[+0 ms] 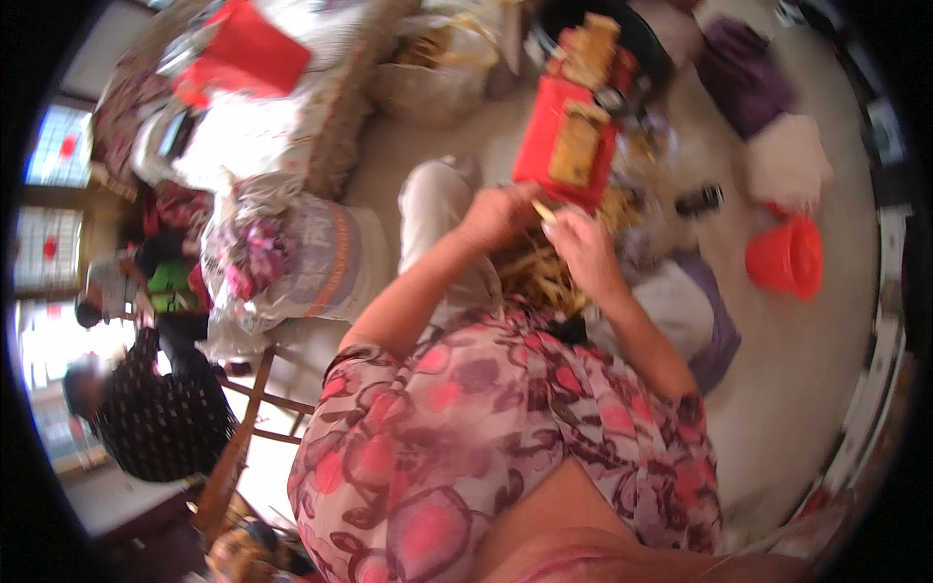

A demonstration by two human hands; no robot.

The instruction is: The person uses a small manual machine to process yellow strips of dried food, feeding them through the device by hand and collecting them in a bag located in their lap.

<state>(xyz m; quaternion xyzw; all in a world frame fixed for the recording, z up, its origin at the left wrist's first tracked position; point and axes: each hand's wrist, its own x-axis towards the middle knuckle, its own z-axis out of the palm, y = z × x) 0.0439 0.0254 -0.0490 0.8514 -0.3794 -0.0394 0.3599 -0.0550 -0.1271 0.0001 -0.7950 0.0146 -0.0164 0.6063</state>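
In front of my body, both hands meet over my lap. A small pale yellow strip (543, 211) spans the gap between them. My right hand (589, 248) pinches its lower end between thumb and fingers. Curled around the upper end is my left hand (506, 213), its fingertips partly hidden. Below the hands, a heap of yellowish strips (543, 277) lies by my lap. Just beyond them stands a red stool or box (539, 138), with a brown rectangular block (576, 151) on top. More brown pieces (594, 47) are stacked at its far end. Blur hides fine detail.
Left of me stands a stuffed white woven sack (342, 255); a plastic bag of strips (430, 80) is farther off. A red bucket (786, 256) and a dark object (700, 200) are on the floor at right. Other people (164, 408) sit at far left beyond a wooden chair (233, 444).
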